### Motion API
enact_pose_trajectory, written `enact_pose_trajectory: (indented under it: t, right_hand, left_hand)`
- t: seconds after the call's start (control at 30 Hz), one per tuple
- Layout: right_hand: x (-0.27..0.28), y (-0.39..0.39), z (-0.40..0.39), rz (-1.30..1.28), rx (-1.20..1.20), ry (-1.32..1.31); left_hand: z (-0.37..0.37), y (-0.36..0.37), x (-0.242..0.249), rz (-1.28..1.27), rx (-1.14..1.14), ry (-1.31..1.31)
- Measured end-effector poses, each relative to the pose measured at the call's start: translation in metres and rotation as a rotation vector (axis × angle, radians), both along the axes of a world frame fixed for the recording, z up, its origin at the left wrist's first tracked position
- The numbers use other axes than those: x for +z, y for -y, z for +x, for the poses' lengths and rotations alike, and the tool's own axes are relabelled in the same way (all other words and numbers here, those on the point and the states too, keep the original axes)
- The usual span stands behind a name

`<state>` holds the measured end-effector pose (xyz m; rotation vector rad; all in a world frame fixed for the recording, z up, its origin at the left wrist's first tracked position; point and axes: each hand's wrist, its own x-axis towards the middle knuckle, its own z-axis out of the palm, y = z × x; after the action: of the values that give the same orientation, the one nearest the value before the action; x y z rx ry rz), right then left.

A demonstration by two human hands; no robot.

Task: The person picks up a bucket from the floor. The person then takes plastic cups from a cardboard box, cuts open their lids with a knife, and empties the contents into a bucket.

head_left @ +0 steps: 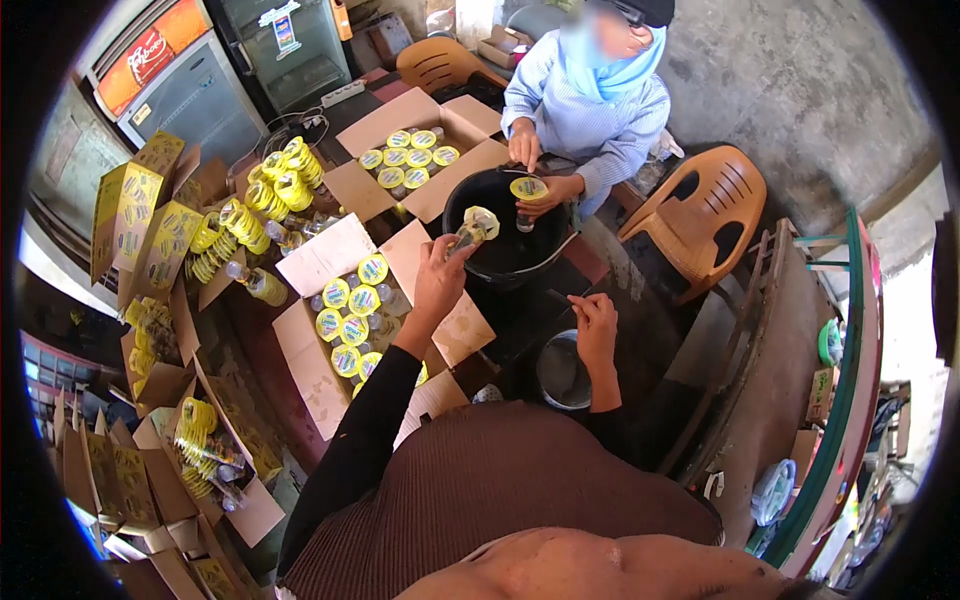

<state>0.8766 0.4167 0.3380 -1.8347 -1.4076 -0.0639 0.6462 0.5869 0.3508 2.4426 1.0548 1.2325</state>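
My left hand [440, 282] is closed around a clear plastic cup [467, 236], which tilts over the near-left rim of a large black bucket [510, 277]. The cup's yellow-edged film lid [484, 222] looks crumpled. My right hand [596, 322] is raised with its fingers pinched together; something thin and dark seems to stick out, too small to name. Below it stands a smaller metal-looking bucket [566, 403] with pale content. Left of my left arm, an open carton [300, 345] holds several cups with yellow printed lids [352, 330].
Across the black bucket, a person [590, 100] holds a yellow-lidded cup [528, 188] over it. Another open carton of cups [360, 192] stands behind. Stacks of yellow rings [293, 175] and cartons [150, 225] crowd the left; an orange chair [715, 210] is at right.
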Motion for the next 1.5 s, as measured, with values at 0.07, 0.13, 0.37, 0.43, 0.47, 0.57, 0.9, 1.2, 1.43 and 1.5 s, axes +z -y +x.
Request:
enact_pose_trajectory:
  t: [0.07, 0.13, 0.37, 0.43, 0.47, 0.57, 0.9, 1.2, 1.43, 1.5]
  right_hand:
    - [-0.005, 0.0, -0.001, -0.019, 0.003, -0.011]
    - [-0.01, -0.004, 0.002, 0.014, 0.049, 0.011]
    - [-0.014, -0.027, -0.002, -0.026, 0.124, -0.016]
    - [-0.02, -0.03, -0.003, -0.062, 0.142, -0.063]
    - [-0.02, -0.029, -0.007, -0.065, 0.157, -0.063]
    - [-0.018, -0.041, -0.013, -0.05, 0.22, -0.007]
    - [-0.021, -0.065, -0.035, -0.162, 0.369, -0.07]
    - [-0.023, -0.08, -0.046, -0.152, 0.466, -0.063]
    - [-0.015, -0.077, -0.063, -0.208, 0.482, -0.041]
    - [-0.013, -0.074, -0.069, -0.22, 0.475, -0.046]
  left_hand:
    - [-0.004, -0.007, -0.015, -0.028, -0.05, -0.079]
    - [-0.006, -0.005, -0.015, -0.061, -0.072, -0.12]
    - [-0.005, -0.007, -0.013, -0.062, 0.042, 0.024]
    - [-0.012, -0.012, -0.015, -0.058, 0.024, -0.03]
    - [-0.014, -0.012, -0.017, -0.1, -0.026, -0.086]
    - [-0.018, -0.014, -0.021, -0.077, -0.006, -0.091]
    - [-0.096, -0.069, -0.024, -0.297, 0.174, 0.429]
    - [-0.208, -0.134, -0.021, -0.023, 0.69, 0.238]
    - [-0.196, -0.029, -0.09, -0.343, 0.566, 0.08]
    - [-0.182, 0.018, -0.124, -0.45, 0.365, 0.078]
